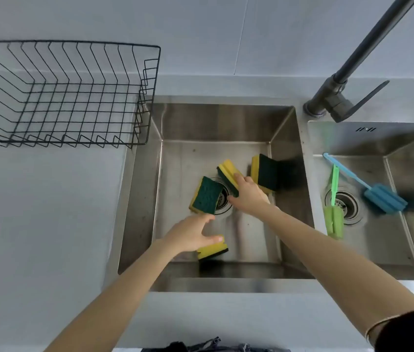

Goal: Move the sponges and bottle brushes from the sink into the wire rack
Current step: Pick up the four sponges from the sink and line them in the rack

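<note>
In left steel sink basin point(147, 189): four yellow-and-green rectangular sponges. Right hand point(248, 196), grip closed on tilted sponge by drain point(227, 177). Left hand point(190, 235), grip wide, reaching between flat sponge on drain point(206, 195) and near-wall sponge point(212, 251); touching either, cannot tell. Fourth sponge leaning on right wall point(264, 174). In right basin: blue foam bottle brush point(384, 200), green foam bottle brush point(333, 219). Black wire rack point(63, 97) on grey counter point(35, 212), nothing inside. Task barely begun, six items left.

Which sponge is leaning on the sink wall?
The sponge at the far right of the left basin: it stands against the right wall, untouched. The other three lie near the drain or the hands.
</note>
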`<state>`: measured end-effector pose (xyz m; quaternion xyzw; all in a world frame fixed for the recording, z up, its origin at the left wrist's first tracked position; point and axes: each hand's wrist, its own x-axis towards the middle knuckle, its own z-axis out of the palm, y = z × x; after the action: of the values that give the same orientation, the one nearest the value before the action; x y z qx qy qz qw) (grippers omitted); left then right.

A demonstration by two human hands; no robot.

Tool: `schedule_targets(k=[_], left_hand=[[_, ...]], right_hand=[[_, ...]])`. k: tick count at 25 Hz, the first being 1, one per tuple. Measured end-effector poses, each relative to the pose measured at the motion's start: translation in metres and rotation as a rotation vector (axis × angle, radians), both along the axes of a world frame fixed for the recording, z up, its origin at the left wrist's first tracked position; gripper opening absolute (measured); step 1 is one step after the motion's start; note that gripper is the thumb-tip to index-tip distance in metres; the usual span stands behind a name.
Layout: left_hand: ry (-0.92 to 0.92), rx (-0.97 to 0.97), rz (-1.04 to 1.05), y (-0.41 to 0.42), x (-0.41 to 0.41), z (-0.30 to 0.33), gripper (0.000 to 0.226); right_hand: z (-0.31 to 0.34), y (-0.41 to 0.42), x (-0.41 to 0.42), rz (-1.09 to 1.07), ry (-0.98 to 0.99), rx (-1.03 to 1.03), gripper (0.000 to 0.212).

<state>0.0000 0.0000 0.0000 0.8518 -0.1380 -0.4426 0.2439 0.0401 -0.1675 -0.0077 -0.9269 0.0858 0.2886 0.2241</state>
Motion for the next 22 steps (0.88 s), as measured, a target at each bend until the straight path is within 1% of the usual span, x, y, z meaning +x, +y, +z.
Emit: schedule_targets(k=[6,8,10,12,15,18,20,22], left_hand=[[0.108,0.067,-0.043,-0.005,-0.011,-0.029,0.073],[0.121,0.061,-0.015,-0.004,-0.010,-0.036,0.069],[0.159,0.053,0.020,-0.003,-0.009,-0.042,0.063],[0.218,0.036,0.101,-0.003,-0.008,-0.046,0.059],[0.255,0.047,0.238,0.000,-0.005,-0.053,0.056],[0.296,0.160,0.208,0.005,-0.003,-0.062,0.055],[0.345,0.238,0.171,0.007,-0.004,-0.064,0.058],[0.389,0.277,0.164,0.007,-0.005,-0.066,0.062]], right_hand=[[-0.019,0.000,0.011,-0.038,-0.029,-0.093,0.061],[-0.021,-0.003,0.016,-0.066,-0.043,-0.094,0.060],[-0.026,-0.004,0.020,-0.087,-0.041,-0.092,0.053],[-0.030,-0.003,0.023,-0.125,-0.048,-0.062,0.045],[-0.036,-0.002,0.026,-0.235,-0.069,0.032,0.041],[-0.042,-0.001,0.026,-0.292,-0.086,0.078,0.034],[-0.044,0.000,0.026,-0.320,-0.067,0.112,0.031],[-0.045,-0.001,0.026,-0.347,-0.031,0.141,0.029]])
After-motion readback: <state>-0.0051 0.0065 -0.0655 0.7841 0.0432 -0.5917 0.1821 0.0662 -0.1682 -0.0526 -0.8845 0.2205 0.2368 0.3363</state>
